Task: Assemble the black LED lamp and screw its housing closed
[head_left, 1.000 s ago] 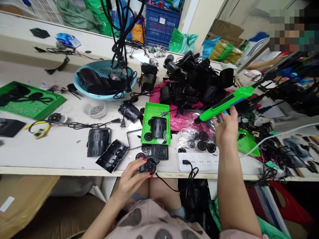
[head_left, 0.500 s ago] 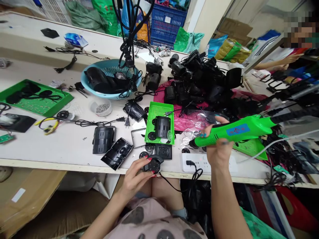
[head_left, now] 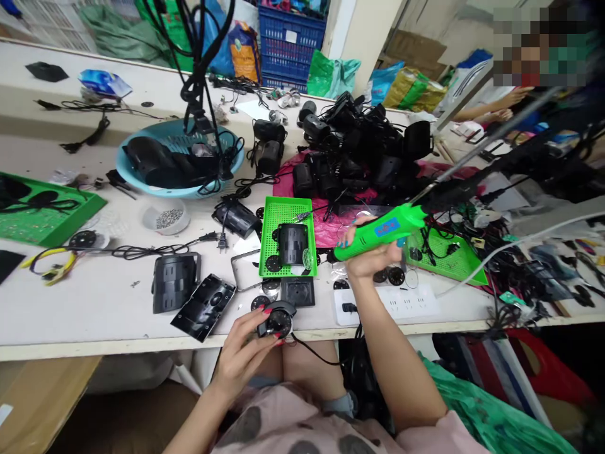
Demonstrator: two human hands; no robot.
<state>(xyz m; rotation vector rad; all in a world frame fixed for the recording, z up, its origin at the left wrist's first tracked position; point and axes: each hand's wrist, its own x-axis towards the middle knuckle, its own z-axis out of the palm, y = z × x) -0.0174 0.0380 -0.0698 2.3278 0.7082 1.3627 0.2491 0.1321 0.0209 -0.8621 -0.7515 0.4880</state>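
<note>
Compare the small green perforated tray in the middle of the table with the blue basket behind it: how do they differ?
The green tray is rectangular, flat and shallow; the blue basket is round with deeper walls. The green tray holds one black housing and small discs; the blue basket holds bigger black parts and tangled cables. The green tray lies nearer the right hand. Both are perforated plastic.

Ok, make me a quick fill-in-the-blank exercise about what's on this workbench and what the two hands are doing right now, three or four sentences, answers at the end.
1. The right hand grips a power screwdriver whose body is coloured ____.
2. The left hand holds a round black part at the ____ edge of the table.
3. The blue basket holds parts that are ____ in colour.
4. The small green tray lies between the two ____.

Missing words: green; front; black; hands
</note>
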